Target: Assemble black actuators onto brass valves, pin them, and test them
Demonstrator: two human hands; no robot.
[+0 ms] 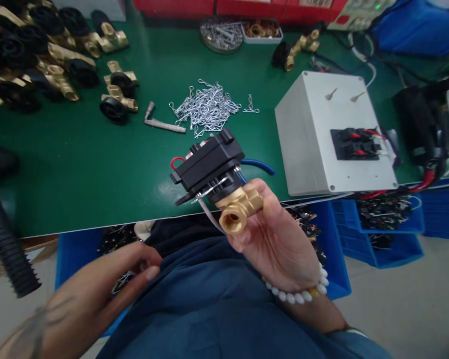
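Note:
My right hand (280, 239) grips a brass valve (239, 212) by its body, holding it up just in front of the table edge. Fixed on top of the brass is a black actuator box (211, 162), tilted, with a red wire loop, a blue tube (260, 164) and a grey cable. A silver clip pin (211, 189) crosses the collar between box and brass. Down by my lap, my left hand (130, 274) has its thumb and loosely bent fingers apart, with nothing visible between them.
On the green table (82, 179) lie a pile of clip pins (207, 109), a bent metal tool (164, 124) and several brass valves (117, 102). A grey box (340, 134) with switches stands right. Blue bins (338, 259) sit below. A black handle (11, 244) juts in left.

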